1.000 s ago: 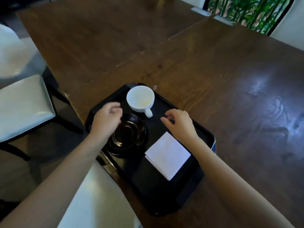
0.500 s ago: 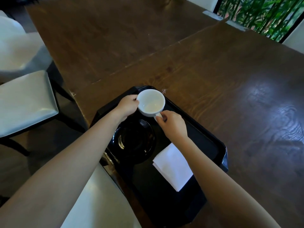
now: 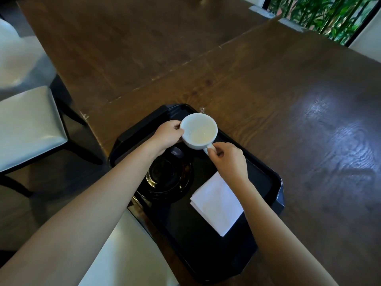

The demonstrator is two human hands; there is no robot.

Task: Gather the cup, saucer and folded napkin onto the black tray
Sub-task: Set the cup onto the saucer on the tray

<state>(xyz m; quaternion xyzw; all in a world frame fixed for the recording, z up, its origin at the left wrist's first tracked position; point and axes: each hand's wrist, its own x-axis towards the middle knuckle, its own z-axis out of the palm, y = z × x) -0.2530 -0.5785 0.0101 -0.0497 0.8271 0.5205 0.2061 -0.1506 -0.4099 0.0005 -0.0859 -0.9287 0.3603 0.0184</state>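
Both hands on cup (image 3: 199, 131) | left hand (image 3: 167, 134) cups wall | right hand (image 3: 228, 162) fingers pinch handle

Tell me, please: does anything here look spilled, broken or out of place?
Nothing looks spilled or broken. One oddity: the tray hangs over the table edge at its near corner. The cup, held by the left hand and right hand, is beside the saucer, not on it. The napkin lies flat.
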